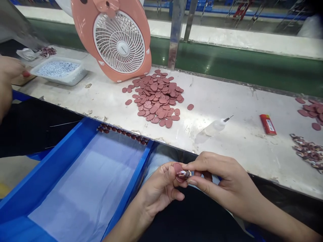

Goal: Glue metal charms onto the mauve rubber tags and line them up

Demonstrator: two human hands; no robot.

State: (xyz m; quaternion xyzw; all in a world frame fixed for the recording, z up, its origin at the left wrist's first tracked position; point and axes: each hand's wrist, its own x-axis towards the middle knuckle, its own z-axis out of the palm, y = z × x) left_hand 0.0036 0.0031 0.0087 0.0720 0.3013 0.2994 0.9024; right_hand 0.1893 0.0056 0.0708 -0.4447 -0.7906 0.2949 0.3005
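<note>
In front of my body, both hands meet over a small dark red oval disc [178, 167]. My left hand [160, 188] pinches this disc between thumb and fingers. At its face sits a little brown, white and tan piece [185, 174], which the thumb and forefinger of my right hand [224, 178] grip by its right side. Fingers partly cover both pieces, so I cannot tell whether they are joined. Beyond my hands, a heap of similar red oval discs [158, 97] lies on the white bench [227, 101].
A pink fan [122, 48] stands behind the heap. Rightward lie a needle-tipped bottle [215, 127], a red lighter [267, 124] and small brown-white pieces [308, 151]. A blue tray [60, 148] with lined-up pieces sits below the bench. Another person's hand [8, 74] is near a plastic tub [60, 70].
</note>
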